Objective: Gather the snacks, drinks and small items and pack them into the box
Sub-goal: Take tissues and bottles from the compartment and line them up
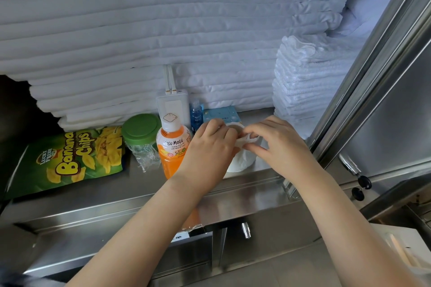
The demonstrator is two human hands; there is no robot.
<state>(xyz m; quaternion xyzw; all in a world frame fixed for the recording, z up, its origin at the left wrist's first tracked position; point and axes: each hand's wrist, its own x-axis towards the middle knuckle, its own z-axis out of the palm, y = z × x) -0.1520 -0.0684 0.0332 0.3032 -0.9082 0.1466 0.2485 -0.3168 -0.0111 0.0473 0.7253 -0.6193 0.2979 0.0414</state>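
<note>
White roll (242, 161) upright (core up), left hand (210, 145), right hand (279, 144) pinching it

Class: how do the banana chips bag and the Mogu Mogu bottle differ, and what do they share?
The banana chips bag lies down, green and yellow; the Mogu Mogu bottle stands upright, orange with a white cap. The left hand hides part of the bottle, none of the bag. Both rest on the steel shelf.

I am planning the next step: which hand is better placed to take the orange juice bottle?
Probably the left hand: it lies right beside the juice bottle, while the right hand is farther off. Both hands now pinch the white roll.
</note>
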